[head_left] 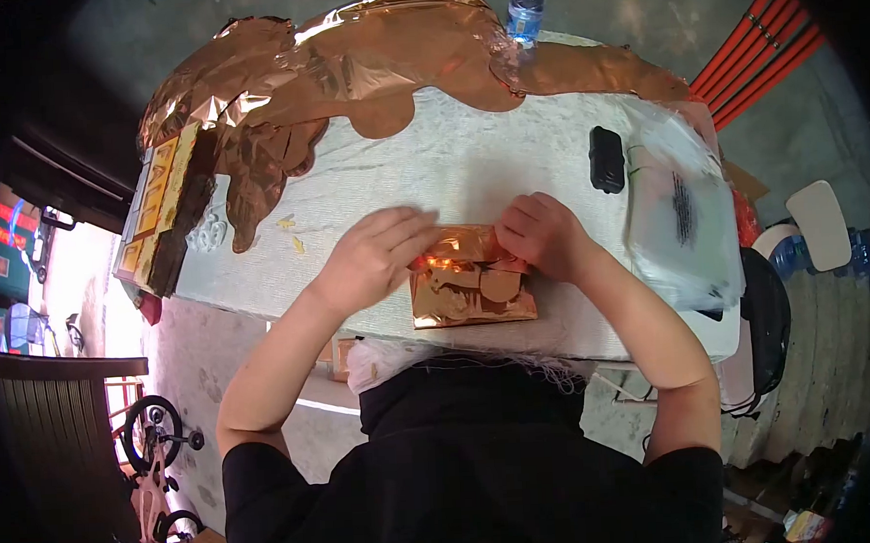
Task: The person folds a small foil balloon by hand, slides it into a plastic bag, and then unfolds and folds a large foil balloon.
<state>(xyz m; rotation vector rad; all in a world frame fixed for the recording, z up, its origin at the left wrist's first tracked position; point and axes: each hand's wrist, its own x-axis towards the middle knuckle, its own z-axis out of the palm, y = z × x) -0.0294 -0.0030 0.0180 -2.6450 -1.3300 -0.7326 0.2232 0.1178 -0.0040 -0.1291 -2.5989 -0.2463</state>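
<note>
A small copper-coloured foil piece [475, 304], folded and shiny, lies near the table's front edge in front of me. My left hand [381, 254] is at its upper left corner, fingers stretched out and slightly blurred. At its upper right corner my right hand [545, 236] is closed, the curled fingertips pinching the foil's edge. Part of the foil's top edge is hidden behind the fingers. Large sheets of the same foil with scalloped edges [377, 65] spread across the back of the table.
A water bottle [525, 13] stands at the back. To the right lie a black oblong device [606, 159] and a stack of clear plastic bags [680, 222]. Stacked gold-patterned packs [161, 211] sit at the left edge, beside a clear plastic item [207, 231]. The table [468, 144] has a whitish cover.
</note>
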